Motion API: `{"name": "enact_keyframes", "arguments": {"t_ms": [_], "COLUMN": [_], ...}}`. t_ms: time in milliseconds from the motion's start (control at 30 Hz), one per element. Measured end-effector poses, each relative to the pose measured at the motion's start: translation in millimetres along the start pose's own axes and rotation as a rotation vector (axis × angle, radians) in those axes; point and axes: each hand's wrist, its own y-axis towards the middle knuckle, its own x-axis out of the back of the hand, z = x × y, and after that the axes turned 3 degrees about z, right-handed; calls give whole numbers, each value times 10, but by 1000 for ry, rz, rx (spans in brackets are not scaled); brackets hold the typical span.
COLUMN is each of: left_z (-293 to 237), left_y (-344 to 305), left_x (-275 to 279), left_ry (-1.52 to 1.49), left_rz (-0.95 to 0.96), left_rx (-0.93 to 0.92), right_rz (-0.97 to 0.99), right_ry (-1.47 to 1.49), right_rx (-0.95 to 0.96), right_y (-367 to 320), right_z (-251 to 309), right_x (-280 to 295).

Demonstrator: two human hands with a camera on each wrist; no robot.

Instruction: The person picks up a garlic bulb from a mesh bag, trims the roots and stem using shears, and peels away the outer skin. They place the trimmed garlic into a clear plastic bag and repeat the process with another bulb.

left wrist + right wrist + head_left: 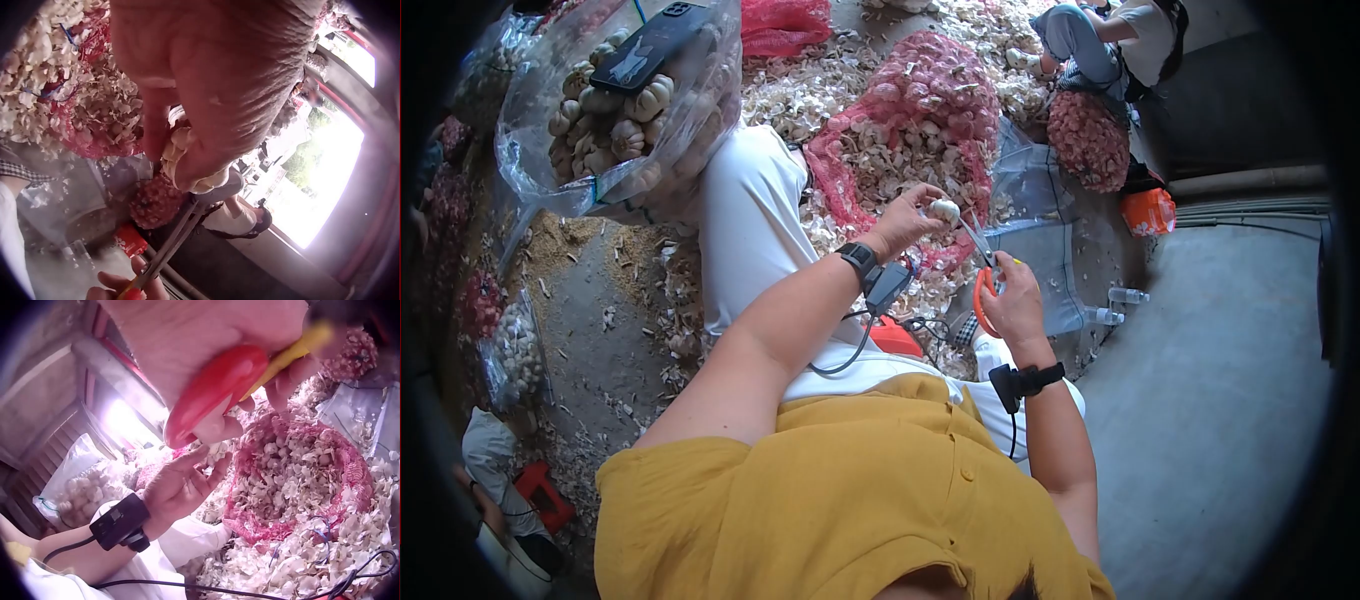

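My left hand (903, 222) pinches a whitish garlic bulb (945, 211) over an opened pink mesh bag (825, 160). In the left wrist view, the fingers wrap the bulb (179, 149), whose skin looks loose and papery. Scissors with orange-red handles (982, 300) are gripped in my right hand (1018, 302). Their blades (172, 244) reach up to the underside of the bulb. The right wrist view has a red handle loop (219, 384) around the thumb side of that hand; the blades are hidden there.
Garlic skins (300, 569) lie thickly around the mesh bag. A clear plastic bag (530, 150) of bulbs stands at left, with a phone (650, 45) on top. Another person (1090, 40) sits at far right beside a full mesh sack (1087, 140). Plastic bottles (1128, 296) lie at right.
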Motion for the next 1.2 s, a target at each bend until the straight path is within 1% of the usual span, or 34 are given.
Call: {"name": "enact_keyframes", "arguments": {"t_ms": [133,233,433,533,767,833,867,900,933,967,1000,1033,1100,1133,1167,1200], "left_z": [-75,-55,-60,-80,-75,-137,-107,-73,-43,-5,8,21,27,12,0,-24], "left_y": [-42,-37,-42,-57,-53,-77,-67,-56,-42,-44,-47,-45,-32,-24,-24,-33], "left_x": [-28,-27,-23,-20,-12,-21,-18,-21,-25,-45,-48,-55,-65,-50,-39,-40], "left_ry": [-14,-87,-114,-84,-78,-99,-100,-98,-96,-174,-174,-198,-224,-255,-286,-284], "left_rz": [19,36,46,37,65,97,96,170,244,254,253,248,245,254,261,263], "left_rx": [14,15,30,73,104,110,109,98,86,112,111,110,110,159,208,209], "right_rz": [6,6,12,9,42,43,61,79,79,80,81,81,9,8,-17,-43], "right_ry": [-19,-37,-49,-56,-90,-93,-63,-32,-32,148,328,328,788,786,831,877], "right_rx": [3,-5,-30,-38,-95,-94,-131,-169,-167,-222,-276,-275,-302,-303,-265,-226], "right_y": [5,7,19,18,24,31,37,44,55,68,80,88,106,111,120,142], "right_z": [7,12,18,29,65,42,24,0,-37,-85,-130,-190,-241,-207,-144,-75], "right_x": [3,-5,-18,-12,8,0,-1,-4,-5,-11,-29,-86,-153,-135,-126,-111]}}
